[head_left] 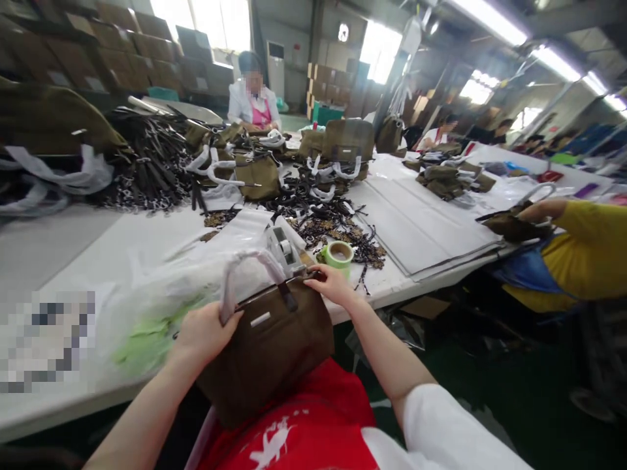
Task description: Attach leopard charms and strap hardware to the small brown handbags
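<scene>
A brown handbag (274,346) with a small light label leans against my red apron at the table's edge. Its handle (249,261), wrapped in pale film, arches up over the top. My left hand (203,336) grips the bag's upper left corner, thumb on the front. At the upper right corner, my right hand (330,285) pinches the top edge between thumb and fingers. Just beyond the bag stand a grey tape dispenser (285,248) and a green roll of tape (339,254). The inside of the bag is hidden.
Black straps (151,156) are heaped at the back left, near more brown bags (257,175). Green and clear plastic (151,336) lies left. White sheets (426,222) are stacked right. One co-worker (252,104) is across the table; another in a yellow sleeve (588,241) handles a bag at right.
</scene>
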`<state>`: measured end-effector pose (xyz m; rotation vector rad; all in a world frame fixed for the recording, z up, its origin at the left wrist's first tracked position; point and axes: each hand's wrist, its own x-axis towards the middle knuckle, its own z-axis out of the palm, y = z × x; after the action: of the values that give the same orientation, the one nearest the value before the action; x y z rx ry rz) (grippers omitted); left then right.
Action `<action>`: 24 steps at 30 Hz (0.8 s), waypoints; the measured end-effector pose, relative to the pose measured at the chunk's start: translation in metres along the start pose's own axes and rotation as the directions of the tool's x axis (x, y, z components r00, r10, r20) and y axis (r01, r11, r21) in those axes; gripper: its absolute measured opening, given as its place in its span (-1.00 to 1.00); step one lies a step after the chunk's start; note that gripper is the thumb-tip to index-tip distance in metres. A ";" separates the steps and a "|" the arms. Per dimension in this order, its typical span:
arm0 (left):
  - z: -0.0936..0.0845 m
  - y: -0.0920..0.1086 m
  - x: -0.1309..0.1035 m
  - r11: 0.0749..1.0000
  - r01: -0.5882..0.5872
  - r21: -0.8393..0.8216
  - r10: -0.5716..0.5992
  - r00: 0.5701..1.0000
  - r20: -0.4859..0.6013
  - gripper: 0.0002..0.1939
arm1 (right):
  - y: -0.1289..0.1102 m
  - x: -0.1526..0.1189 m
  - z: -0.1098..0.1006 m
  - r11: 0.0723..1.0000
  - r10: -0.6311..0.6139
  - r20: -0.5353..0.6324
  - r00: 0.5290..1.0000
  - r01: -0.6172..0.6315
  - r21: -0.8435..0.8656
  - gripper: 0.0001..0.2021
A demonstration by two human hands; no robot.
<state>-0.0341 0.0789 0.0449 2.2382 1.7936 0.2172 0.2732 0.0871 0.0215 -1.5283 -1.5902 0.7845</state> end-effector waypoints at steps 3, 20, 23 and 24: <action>0.021 -0.001 -0.004 0.998 0.018 0.059 -0.022 0.997 0.070 -0.54 | 0.025 0.001 -0.010 0.980 0.080 -0.010 0.997 -0.081 -0.182 -0.65; 0.012 -0.006 -0.040 0.975 0.012 -0.223 -0.011 1.000 0.006 -0.43 | 0.090 0.012 -0.111 0.872 0.413 -0.429 0.803 -0.485 -0.069 -0.75; 0.012 -0.009 -0.043 0.962 0.037 -0.269 -0.042 0.999 -0.012 -0.26 | 0.076 0.005 -0.117 0.933 0.347 -0.454 0.821 -0.353 0.073 -0.64; 0.012 -0.008 -0.044 0.962 0.032 -0.272 -0.039 0.999 -0.022 -0.23 | 0.067 0.001 -0.120 0.945 0.322 -0.476 0.818 -0.310 0.105 -0.61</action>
<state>-0.0486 0.0361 0.0333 2.0185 1.6988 0.4590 0.4105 0.0837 0.0249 -1.8263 -0.9622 0.5223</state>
